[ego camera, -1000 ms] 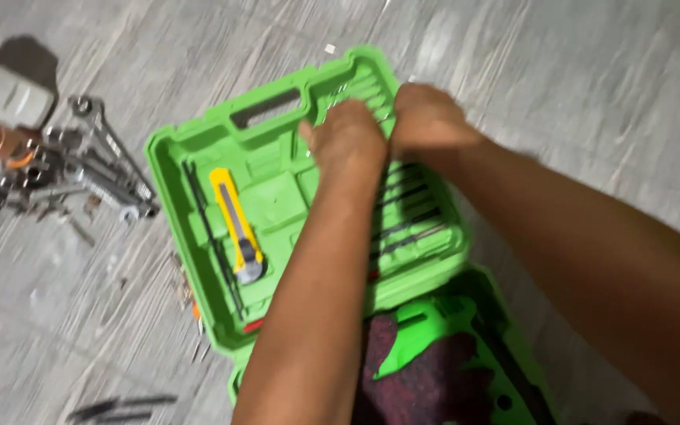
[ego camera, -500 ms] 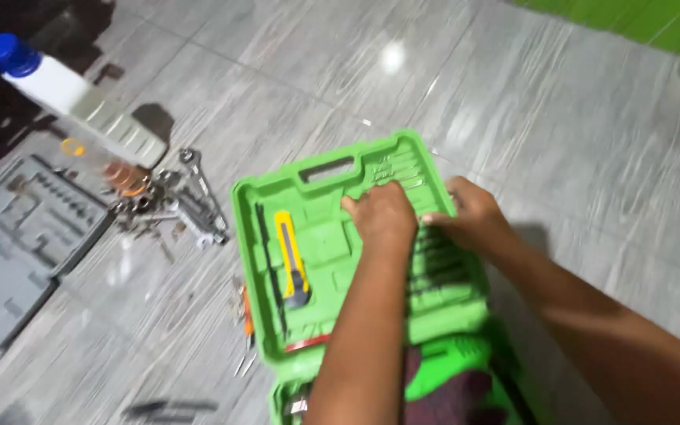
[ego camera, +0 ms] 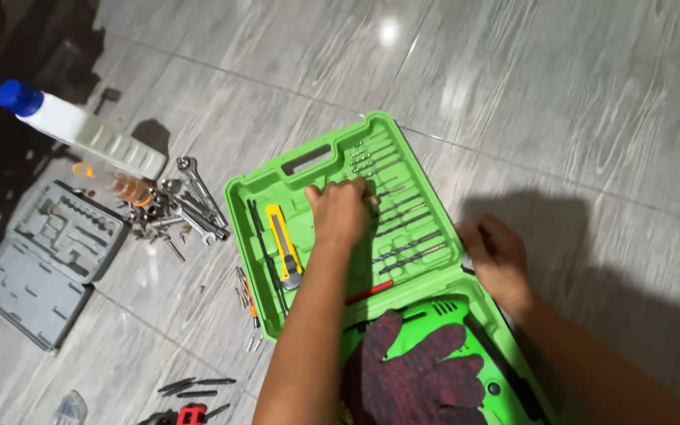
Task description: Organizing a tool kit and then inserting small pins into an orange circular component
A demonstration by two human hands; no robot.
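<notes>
Green case lid (ego camera: pixel 332 169) | handle points away | left hand (ego camera: pixel 340 211) flat on bits | right hand (ego camera: pixel 496 253) grips edge

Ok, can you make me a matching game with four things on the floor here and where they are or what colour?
1 utility knife
2 bottle cap
3 left hand
4 dark glove

A blue
B on the drill bits in the green case lid
C yellow, lying in the lid
D on the near half of the case

Pairs: 1-C, 2-A, 3-B, 4-D
</notes>
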